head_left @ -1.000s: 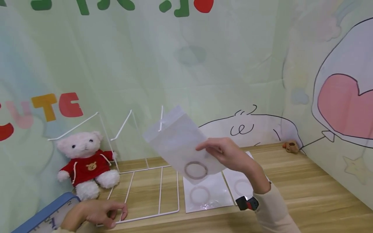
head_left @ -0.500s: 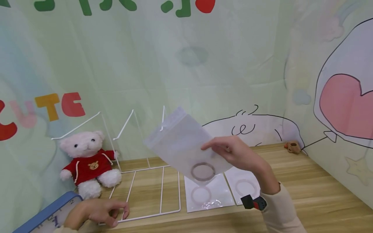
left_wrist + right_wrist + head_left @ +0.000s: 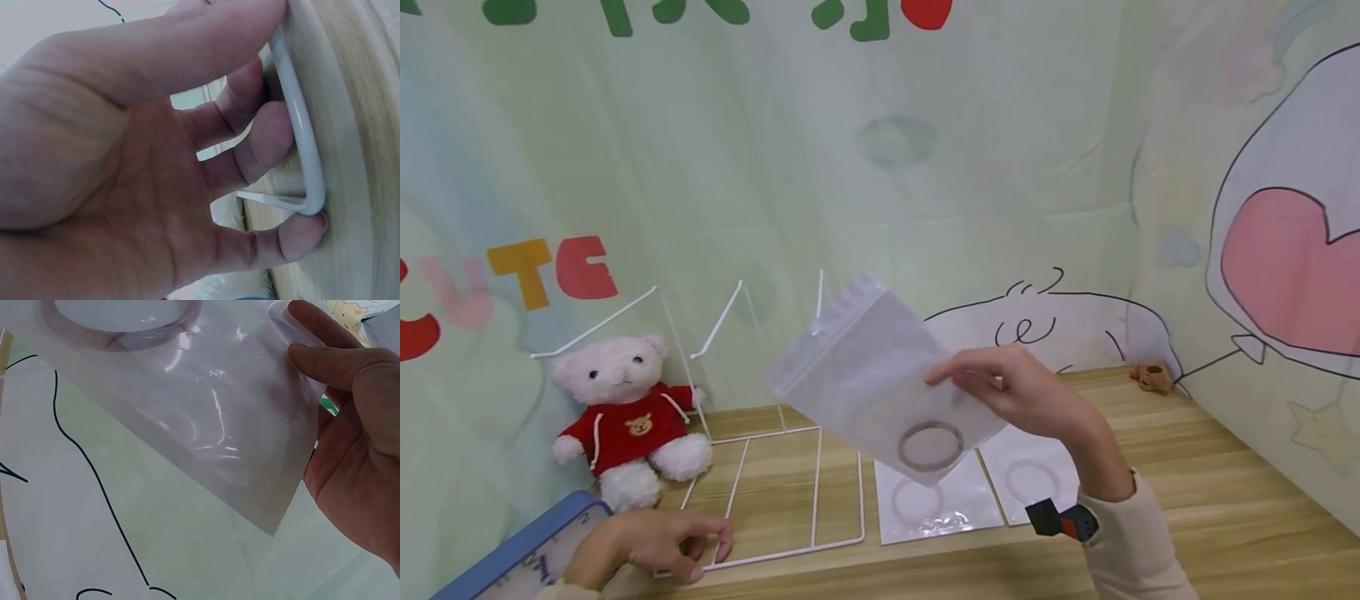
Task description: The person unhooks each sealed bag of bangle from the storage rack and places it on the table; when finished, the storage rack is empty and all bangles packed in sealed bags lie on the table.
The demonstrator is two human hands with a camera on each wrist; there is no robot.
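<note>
My right hand (image 3: 1026, 392) holds up a clear zip-lock bag (image 3: 865, 371), pinched at its right edge between thumb and fingers. The bag tilts, its zip end toward the upper left. Inside lies a pinkish-brown bangle (image 3: 115, 342), near the lower corner in the head view. At the lower left, my left hand (image 3: 662, 542) grips the front left corner of a white wire rack (image 3: 782, 557). The left wrist view shows its thumb and curled fingers about the white wire (image 3: 303, 131). The rack stands on the wooden table, its upright dividers rising at the back.
Two more bags, one left (image 3: 898, 529) and one right (image 3: 1011, 450), lie flat on the table, each with a pale bangle. A teddy bear (image 3: 658, 437) in red sits beside the rack. A blue-framed clock (image 3: 527, 537) lies front left. A small brown figure (image 3: 1152, 377) stands at the back right.
My right hand has moved slightly rightward with the bag, and the bag's face has turned so its zip strip shows more clearly. The left hand keeps its hold on the rack.
</note>
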